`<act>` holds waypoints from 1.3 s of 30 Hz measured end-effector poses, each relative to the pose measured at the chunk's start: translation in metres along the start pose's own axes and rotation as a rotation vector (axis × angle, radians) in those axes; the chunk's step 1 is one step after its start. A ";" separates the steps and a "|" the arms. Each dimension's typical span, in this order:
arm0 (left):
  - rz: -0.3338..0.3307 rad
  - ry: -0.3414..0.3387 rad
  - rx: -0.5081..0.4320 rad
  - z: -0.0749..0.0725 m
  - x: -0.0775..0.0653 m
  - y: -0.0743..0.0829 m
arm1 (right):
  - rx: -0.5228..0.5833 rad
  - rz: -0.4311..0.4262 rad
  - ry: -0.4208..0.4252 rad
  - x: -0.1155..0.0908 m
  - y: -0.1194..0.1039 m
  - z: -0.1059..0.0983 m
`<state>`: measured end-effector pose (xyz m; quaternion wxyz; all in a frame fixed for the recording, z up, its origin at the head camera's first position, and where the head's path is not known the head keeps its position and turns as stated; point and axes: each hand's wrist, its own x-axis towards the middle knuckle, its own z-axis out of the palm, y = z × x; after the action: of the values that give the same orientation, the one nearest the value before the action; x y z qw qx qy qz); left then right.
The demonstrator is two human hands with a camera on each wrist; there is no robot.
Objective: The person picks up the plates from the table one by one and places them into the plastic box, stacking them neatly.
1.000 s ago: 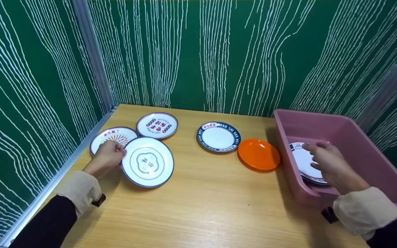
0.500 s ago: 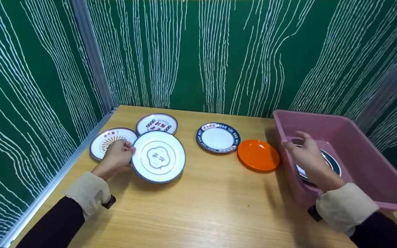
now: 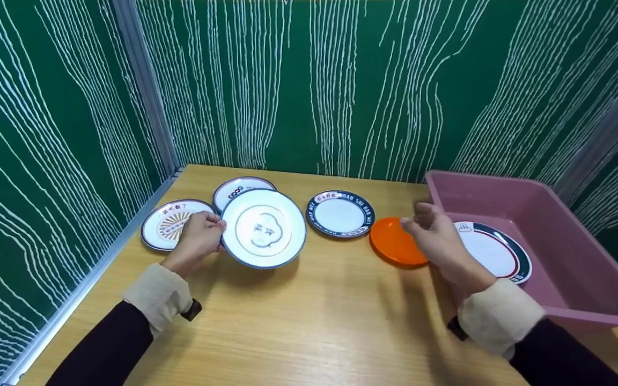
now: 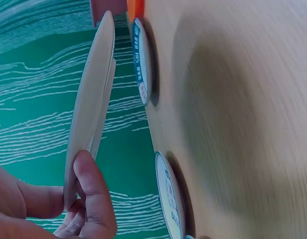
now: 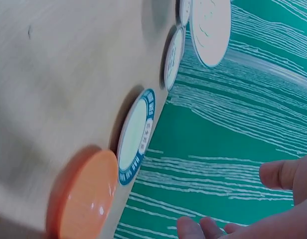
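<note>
Pinched at its edge between the fingers and thumb of the left hand [image 3: 197, 237], a blue-rimmed white plate [image 3: 264, 229], round and without a long axis, hangs tilted above the counter [image 3: 309, 332] at those fingers' 3 o'clock. The empty right hand [image 3: 444, 246], farther off at the plate's 3 o'clock, spreads its thumb and fingers apart near an orange plate [image 3: 392, 244] and a pink tub [image 3: 582, 252].

Held white plate [image 3: 264, 229] looking smooth and glossy
Orange plate [image 3: 394, 242] is shining like plastic, plastic tub [image 3: 569, 244] is looking smooth, wood-grain tabletop [image 3: 319, 332] is gleaming softly, matt cloth cuffs [image 3: 502, 316] are wrinkling.
</note>
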<state>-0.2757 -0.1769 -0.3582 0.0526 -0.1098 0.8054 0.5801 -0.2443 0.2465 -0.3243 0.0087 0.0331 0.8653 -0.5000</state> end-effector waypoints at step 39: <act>-0.082 0.002 -0.561 0.124 -0.026 0.011 | 0.735 0.219 -0.050 0.002 -0.003 0.117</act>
<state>-0.2580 -0.0534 -0.3826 0.0428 -0.1530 0.6082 0.7777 -0.2487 0.1441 -0.3805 0.0705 0.1140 0.6192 -0.7737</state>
